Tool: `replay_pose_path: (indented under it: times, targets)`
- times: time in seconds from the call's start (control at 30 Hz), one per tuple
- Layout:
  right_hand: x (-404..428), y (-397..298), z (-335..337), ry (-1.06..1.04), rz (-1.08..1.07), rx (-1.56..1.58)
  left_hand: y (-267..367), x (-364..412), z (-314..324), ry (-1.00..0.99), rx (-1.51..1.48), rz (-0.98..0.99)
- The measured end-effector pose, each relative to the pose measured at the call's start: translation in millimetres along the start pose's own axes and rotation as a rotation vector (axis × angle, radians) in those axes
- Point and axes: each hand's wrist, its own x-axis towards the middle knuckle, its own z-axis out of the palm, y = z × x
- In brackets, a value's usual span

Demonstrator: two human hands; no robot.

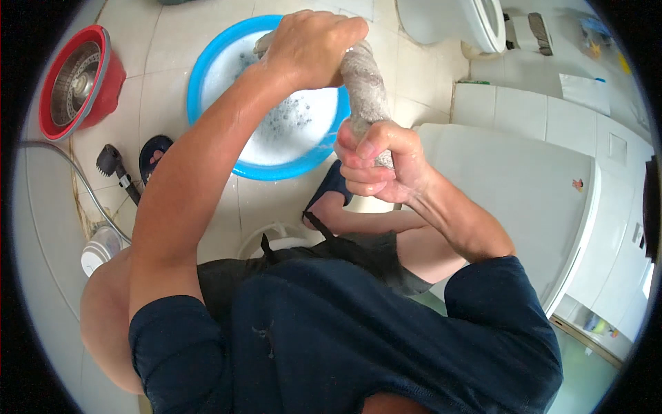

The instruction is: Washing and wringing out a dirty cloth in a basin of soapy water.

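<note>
A wet grey towel [364, 83], twisted into a thick rope, stretches between my two hands. My left hand [315, 49] grips its far end from above, and a bit of grey cloth [264, 44] sticks out beyond that hand. Closer to my body, my right hand [382, 163] is wrapped around the near end with the fingers curled. Below them on the tiled floor stands a round blue plastic basin [276, 172] holding white soap suds [282, 124]. The left hand is above the basin, while the right one is just past its near right rim.
To the left lies a tilted red spin-mop bucket [111, 98] with a metal basket. A black shower head [109, 160], its hose [67, 155] and a clear plastic container [101, 251] are nearby. A white appliance [507, 181] stands at right; a toilet [439, 20] is behind.
</note>
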Motion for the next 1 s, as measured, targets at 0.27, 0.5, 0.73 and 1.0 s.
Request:
replay_pose_path:
  times: [0.27, 0.5, 0.73, 1.0]
  targets:
    - [35, 21, 24, -0.247, -0.176, 0.365, 15, -5, 17, 0.210, -0.436, -0.236]
    - [36, 3, 21, -0.114, -0.324, 0.305, 4, 7, 17, -0.111, -0.545, -0.485]
    - [-49, -62, 43, -0.087, -0.772, -1.246, -12, 13, 23, -0.297, -1.152, -0.549]
    - [-64, -188, 65, -0.240, -1.430, -3.203, 41, 39, -6, -0.990, -1.542, -0.599]
